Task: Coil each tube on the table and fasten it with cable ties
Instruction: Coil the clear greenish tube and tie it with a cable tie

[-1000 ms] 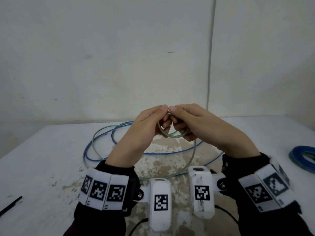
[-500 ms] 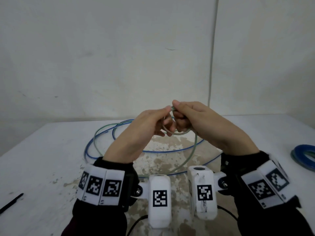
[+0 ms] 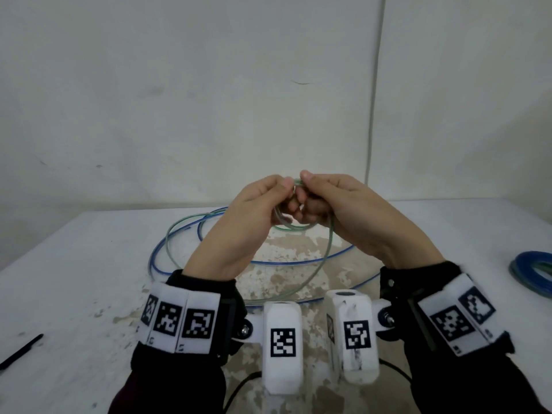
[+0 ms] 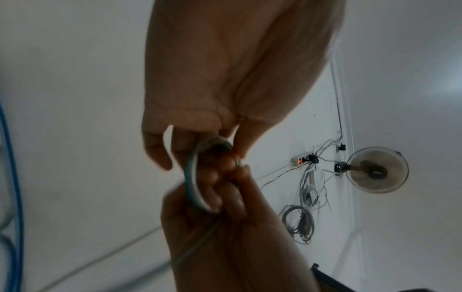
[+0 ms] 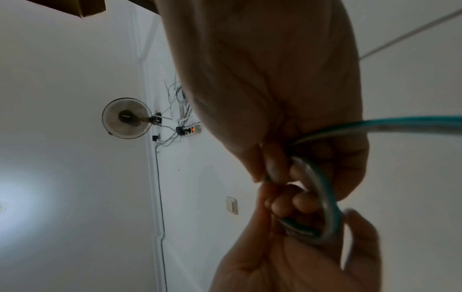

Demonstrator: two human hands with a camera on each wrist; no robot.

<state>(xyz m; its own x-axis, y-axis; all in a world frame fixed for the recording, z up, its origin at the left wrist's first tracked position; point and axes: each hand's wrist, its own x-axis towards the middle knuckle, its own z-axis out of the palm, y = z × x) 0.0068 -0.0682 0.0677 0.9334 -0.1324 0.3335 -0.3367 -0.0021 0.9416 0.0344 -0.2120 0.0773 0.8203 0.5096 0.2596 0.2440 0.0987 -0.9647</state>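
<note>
A thin green tube [image 3: 324,255] runs up from loose loops on the white table [image 3: 74,264] into a small coil [image 3: 295,226] held in the air. My left hand [image 3: 277,192] and my right hand [image 3: 310,189] both pinch that coil at its top, fingertips touching. The left wrist view shows the small green coil [image 4: 191,177] curving round the curled fingers; the right wrist view shows the coil [image 5: 325,199] with the green tube's free length [image 5: 400,123] leading off to the right. A blue tube [image 3: 185,252] lies in wide loops under the hands.
A finished coil of blue and green tube [image 3: 534,271] lies at the table's right edge. A black cable tie [image 3: 19,352] lies at the front left. A white wall [image 3: 209,100] stands right behind the table.
Both hands have risen a little with the small green coil and kept their hold; more of the green tube now hangs from the right hand.
</note>
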